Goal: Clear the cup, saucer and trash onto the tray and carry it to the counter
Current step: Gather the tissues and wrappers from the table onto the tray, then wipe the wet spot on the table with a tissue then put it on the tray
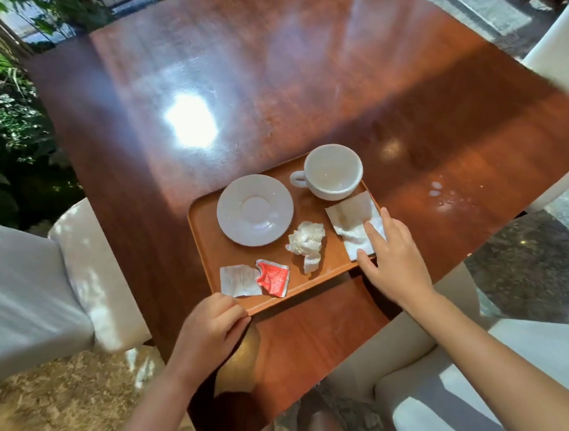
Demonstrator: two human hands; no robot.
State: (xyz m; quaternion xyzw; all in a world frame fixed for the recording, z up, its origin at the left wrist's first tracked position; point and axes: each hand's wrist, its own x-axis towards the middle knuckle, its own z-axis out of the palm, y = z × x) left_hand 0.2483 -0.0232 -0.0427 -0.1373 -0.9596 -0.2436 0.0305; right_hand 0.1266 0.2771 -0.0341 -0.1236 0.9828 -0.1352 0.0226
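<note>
Orange tray on wooden table, cup far right corner, saucer beside it, crumpled tissue, torn red packet, L hand curled on tray's near-left corner, R hand fingers spread on flat napkin at right edge, gripping nothing.

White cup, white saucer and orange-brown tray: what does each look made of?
The white cup and white saucer look like glazed ceramic: smooth, opaque, softly glossy. The orange-brown tray looks like matte moulded plastic, judging by its rounded corners and raised rim, though coated wood cannot be ruled out.
</note>
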